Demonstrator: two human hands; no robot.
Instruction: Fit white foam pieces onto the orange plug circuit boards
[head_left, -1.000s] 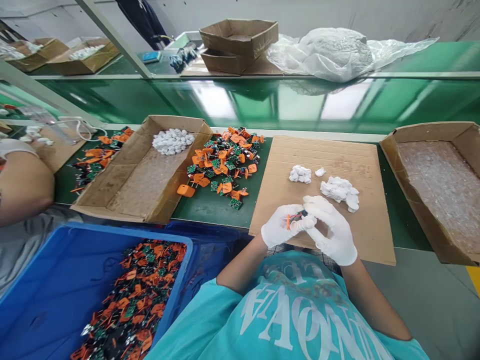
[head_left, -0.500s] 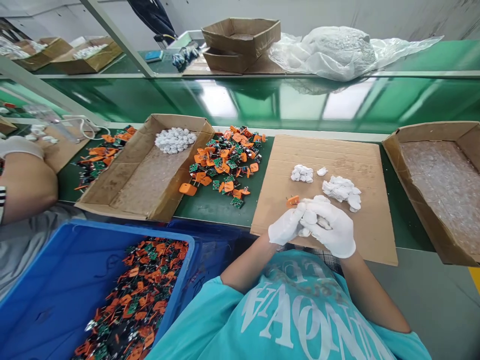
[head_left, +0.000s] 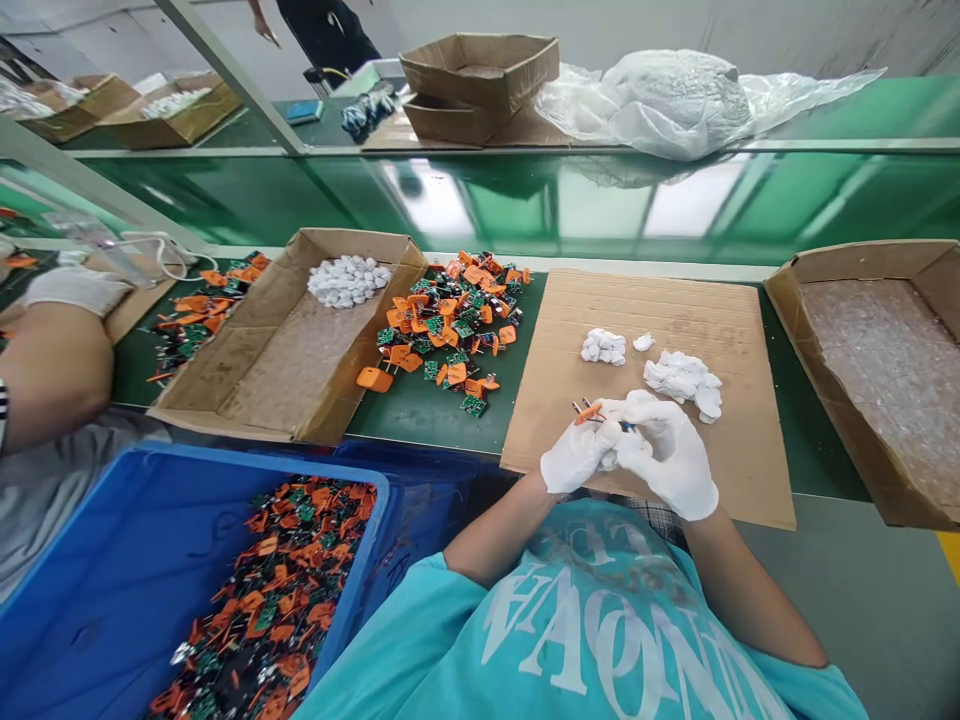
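Both my hands wear white gloves and meet over the near edge of a cardboard sheet [head_left: 555,370]. My left hand [head_left: 577,458] is closed on an orange plug piece [head_left: 589,412] with metal pins, which point up and left. My right hand [head_left: 673,462] has its fingers pinched together against the left fingertips. A dark bit shows between the hands; what the right fingers grip is hidden. Beyond them on the sheet lie a small white heap [head_left: 603,346], one loose white piece [head_left: 643,342] and a larger pile of white pieces [head_left: 679,380].
Left of the sheet is a heap of orange plug pieces with green circuit boards [head_left: 450,320]. A cardboard tray [head_left: 247,425] holds white pieces [head_left: 349,281]. Another tray [head_left: 832,400] stands right. A blue bin [head_left: 225,455] is lower left. A co-worker's gloved hand [head_left: 79,290] is far left.
The orange plug piece has turned between my hands, so its pins now point up-left. My right hand has shifted slightly. The co-worker's hand moved right, and a person behind has moved.
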